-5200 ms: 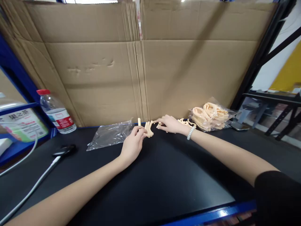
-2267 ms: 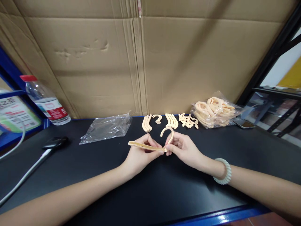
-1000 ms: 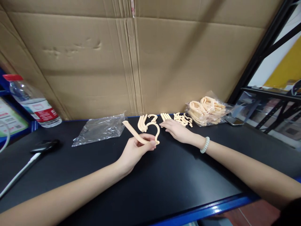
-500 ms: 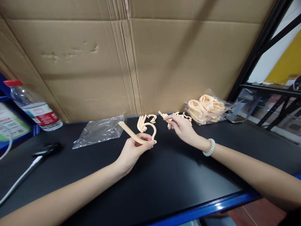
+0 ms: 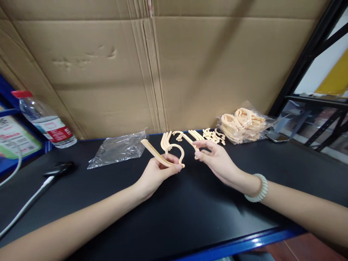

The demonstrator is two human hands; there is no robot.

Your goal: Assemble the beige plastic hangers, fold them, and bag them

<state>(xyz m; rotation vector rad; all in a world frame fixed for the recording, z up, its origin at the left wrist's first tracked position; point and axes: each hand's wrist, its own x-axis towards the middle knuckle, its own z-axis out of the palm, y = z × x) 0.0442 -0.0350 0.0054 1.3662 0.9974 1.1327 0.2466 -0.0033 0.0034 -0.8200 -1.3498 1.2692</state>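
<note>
My left hand (image 5: 156, 172) is closed on a cream plastic piece made of a long arm (image 5: 152, 153) joined to a curved hook (image 5: 176, 149), held above the black table (image 5: 174, 214). My right hand (image 5: 216, 159) pinches a second cream arm piece (image 5: 189, 141) just right of the hook, a small gap between the two. Behind the hands, at the table's back edge, lie small groups of cream parts: curved arms (image 5: 165, 139), one small hook (image 5: 178, 135), more arms (image 5: 198, 134) and a heap of small pieces (image 5: 214, 135).
A clear bag of cream parts (image 5: 243, 125) sits at the back right, a phone (image 5: 275, 136) beside it. An empty clear bag (image 5: 118, 150) lies at the back left. A water bottle (image 5: 45, 119), a black device (image 5: 58, 168) with a white cable and a cardboard wall (image 5: 163, 69) stand around.
My right hand picked one arm piece from the row at the back and brought it toward the hooked piece in my left hand, which stayed nearly still.
</note>
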